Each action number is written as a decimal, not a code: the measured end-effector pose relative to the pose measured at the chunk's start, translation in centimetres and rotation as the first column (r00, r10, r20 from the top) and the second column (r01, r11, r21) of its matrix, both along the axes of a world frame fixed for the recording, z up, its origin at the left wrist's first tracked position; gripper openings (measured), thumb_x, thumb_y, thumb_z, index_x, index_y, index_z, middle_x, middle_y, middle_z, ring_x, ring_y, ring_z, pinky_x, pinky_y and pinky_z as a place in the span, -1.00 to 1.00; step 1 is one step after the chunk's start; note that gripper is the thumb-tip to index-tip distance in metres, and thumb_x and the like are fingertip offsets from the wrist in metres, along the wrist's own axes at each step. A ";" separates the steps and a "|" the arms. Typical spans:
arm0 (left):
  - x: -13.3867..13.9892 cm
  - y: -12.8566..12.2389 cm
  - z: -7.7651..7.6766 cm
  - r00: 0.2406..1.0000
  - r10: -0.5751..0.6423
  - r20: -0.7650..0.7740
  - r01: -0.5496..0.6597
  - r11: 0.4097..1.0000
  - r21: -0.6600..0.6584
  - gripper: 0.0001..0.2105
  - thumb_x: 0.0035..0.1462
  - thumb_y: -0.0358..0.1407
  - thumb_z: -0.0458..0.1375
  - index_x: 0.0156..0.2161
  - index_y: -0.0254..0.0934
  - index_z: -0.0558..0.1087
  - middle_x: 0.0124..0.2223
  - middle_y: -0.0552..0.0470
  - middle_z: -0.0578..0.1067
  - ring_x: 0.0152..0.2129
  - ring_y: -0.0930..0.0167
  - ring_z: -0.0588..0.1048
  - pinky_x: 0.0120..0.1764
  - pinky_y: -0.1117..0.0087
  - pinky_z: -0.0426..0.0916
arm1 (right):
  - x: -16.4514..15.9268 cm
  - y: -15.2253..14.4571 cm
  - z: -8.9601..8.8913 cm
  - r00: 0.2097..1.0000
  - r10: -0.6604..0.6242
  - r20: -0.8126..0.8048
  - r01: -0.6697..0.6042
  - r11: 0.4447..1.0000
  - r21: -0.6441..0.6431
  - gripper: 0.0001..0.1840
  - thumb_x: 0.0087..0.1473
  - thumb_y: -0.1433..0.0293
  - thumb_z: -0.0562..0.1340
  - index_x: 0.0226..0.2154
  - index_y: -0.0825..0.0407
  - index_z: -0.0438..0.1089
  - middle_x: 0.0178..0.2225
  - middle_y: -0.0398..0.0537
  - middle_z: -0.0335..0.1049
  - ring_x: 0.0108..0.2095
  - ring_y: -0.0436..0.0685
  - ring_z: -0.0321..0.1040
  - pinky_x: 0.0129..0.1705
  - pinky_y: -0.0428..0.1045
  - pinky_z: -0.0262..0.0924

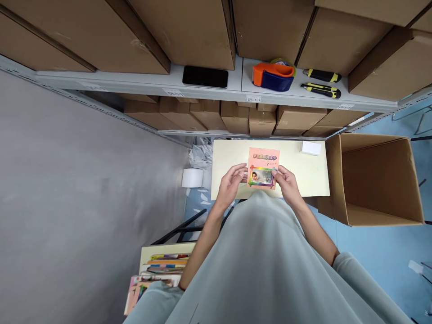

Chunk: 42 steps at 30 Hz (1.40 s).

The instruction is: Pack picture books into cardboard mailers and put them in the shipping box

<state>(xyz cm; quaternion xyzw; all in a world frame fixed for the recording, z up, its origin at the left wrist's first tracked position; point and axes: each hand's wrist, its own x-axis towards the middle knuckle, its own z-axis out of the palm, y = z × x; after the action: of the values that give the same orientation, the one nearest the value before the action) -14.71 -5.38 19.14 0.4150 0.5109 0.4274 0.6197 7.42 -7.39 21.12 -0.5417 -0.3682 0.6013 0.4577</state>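
Observation:
A pink book (264, 156) with a colourful title and a framed picture on its cover is held above the cream table. On its right edge, my right hand (286, 181) grips it, thumb over the cover and fingers behind. At the opposite edge, my left hand (232, 181) has its fingers partly stretched and apart, with the fingertips at the book's border. The left thumb lies off the cover, and whether the tips go behind the book is hard to see. A small white box (311, 148) lies at the table's far right corner.
The cream table (317, 180) stands beneath a shelf (148, 80) of cardboard boxes. On the shelf lie a phone (205, 77), a tape dispenser (274, 77) and two cutters (322, 83). A large open carton (381, 180) is right. Books (168, 265) are stacked lower left; a white roll (192, 177) is left.

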 end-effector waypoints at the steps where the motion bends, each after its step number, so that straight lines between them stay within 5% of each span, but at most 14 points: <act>1: 0.1 0.0 0.0 1.000 -0.024 0.007 0.024 1.000 -0.004 -0.47 0.18 0.14 0.40 0.03 -0.26 0.61 -0.05 -0.15 0.72 -0.23 0.29 0.70 -0.14 0.27 0.63 | 0.0 0.0 -0.1 1.000 0.006 0.006 -0.006 1.000 0.000 -0.37 0.20 -0.19 0.40 0.04 -0.06 0.62 0.03 0.03 0.69 -0.01 0.30 0.62 0.08 0.15 0.52; 7: 0.5 0.3 -0.7 0.998 -0.065 -0.025 0.065 0.998 -0.026 -0.52 0.13 0.12 0.47 -0.11 -0.27 0.66 -0.14 -0.12 0.73 -0.23 0.26 0.70 -0.09 0.23 0.63 | 0.2 0.2 -0.6 0.998 0.061 0.033 -0.062 0.998 0.029 -0.37 0.25 -0.17 0.38 0.09 -0.04 0.62 0.00 0.01 0.69 -0.12 0.23 0.61 0.03 0.14 0.53; 11: -0.3 0.6 -1.1 0.990 -0.050 -0.134 0.073 0.982 0.173 -0.67 0.19 -0.01 0.46 -0.14 -0.23 0.69 -0.12 -0.10 0.71 -0.16 0.26 0.68 -0.01 0.20 0.61 | 0.9 0.5 -0.3 0.988 0.107 0.109 -0.120 0.985 0.121 -0.47 0.29 -0.11 0.39 0.08 -0.12 0.67 0.11 -0.01 0.68 0.12 0.31 0.58 0.26 0.23 0.45; 15: -1.5 1.1 -1.0 0.937 0.060 -0.345 0.116 0.877 0.466 -0.88 0.32 -0.18 0.37 -0.14 -0.12 0.73 -0.09 -0.07 0.71 -0.03 0.24 0.65 0.12 0.11 0.55 | 2.0 0.7 -0.2 0.950 0.152 0.274 -0.229 0.933 0.276 -0.66 0.37 -0.01 0.36 0.05 -0.29 0.71 0.38 -0.13 0.46 0.50 0.32 0.22 0.55 0.33 0.07; 19: -2.1 1.3 -0.9 0.880 0.154 -0.449 0.176 0.773 0.609 -0.83 0.42 -0.28 0.26 -0.13 -0.05 0.73 -0.09 -0.03 0.71 -0.03 0.27 0.63 0.10 0.08 0.55 | 2.6 0.6 -0.9 0.922 0.184 0.341 -0.298 0.899 0.321 -0.76 0.41 0.12 0.34 0.03 -0.39 0.71 0.40 -0.20 0.43 0.49 0.26 0.23 0.55 0.35 0.07; 22: -2.1 1.0 -0.7 0.865 0.163 -0.474 0.199 0.756 0.624 -0.81 0.44 -0.26 0.24 -0.14 -0.03 0.73 -0.09 -0.01 0.71 -0.05 0.28 0.62 0.10 0.07 0.54 | 2.6 0.3 -1.2 0.924 0.178 0.338 -0.291 0.901 0.321 -0.79 0.40 0.15 0.35 -0.03 -0.40 0.73 0.38 -0.21 0.46 0.46 0.25 0.26 0.54 0.34 0.09; 27: -1.7 0.5 0.2 0.899 0.097 -0.426 0.150 0.847 0.510 -0.83 0.39 -0.12 0.28 -0.19 -0.02 0.73 -0.10 -0.04 0.71 -0.04 0.21 0.62 0.16 0.02 0.50 | 2.2 0.0 -0.4 0.950 0.152 0.272 -0.226 0.937 0.267 -0.78 0.35 0.05 0.37 -0.11 -0.34 0.75 0.22 -0.15 0.61 0.36 0.28 0.40 0.49 0.33 0.21; 34: -0.8 0.1 0.5 0.956 -0.027 -0.293 0.089 0.976 0.199 -0.65 0.15 0.07 0.45 -0.24 -0.20 0.68 -0.26 -0.04 0.66 -0.30 0.31 0.58 -0.12 0.27 0.53 | 1.7 0.4 -0.7 0.990 0.037 0.139 -0.046 0.997 0.064 -0.49 0.09 -0.10 0.52 -0.09 -0.10 0.75 -0.09 -0.07 0.74 0.01 0.35 0.63 0.17 0.26 0.52; 39: 0.0 -0.4 0.5 0.995 -0.075 -0.060 0.070 0.994 -0.082 -0.51 0.09 0.17 0.47 -0.19 -0.27 0.70 -0.19 -0.09 0.71 -0.23 0.25 0.66 -0.07 0.25 0.58 | 2.0 0.3 -2.1 0.997 0.047 0.063 -0.045 0.998 -0.034 -0.28 0.05 -0.13 0.53 0.10 0.00 0.66 -0.23 -0.04 0.72 -0.23 0.21 0.60 -0.14 0.11 0.54; 42: 0.5 -0.7 0.3 0.999 -0.037 0.006 0.037 0.987 -0.153 -0.47 0.04 0.17 0.50 -0.18 -0.29 0.71 -0.21 -0.09 0.73 -0.20 0.19 0.70 -0.06 0.19 0.62 | 2.1 0.1 -2.9 0.993 0.025 0.115 -0.023 1.000 -0.022 -0.24 0.06 -0.15 0.51 0.13 0.02 0.62 -0.19 0.02 0.71 -0.21 0.20 0.60 -0.13 0.11 0.53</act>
<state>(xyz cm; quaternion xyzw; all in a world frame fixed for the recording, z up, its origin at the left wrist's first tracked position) -14.17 -6.12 19.41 0.3748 0.5334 0.3760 0.6585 9.49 -7.30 18.18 -0.5757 -0.3944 0.5781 0.4229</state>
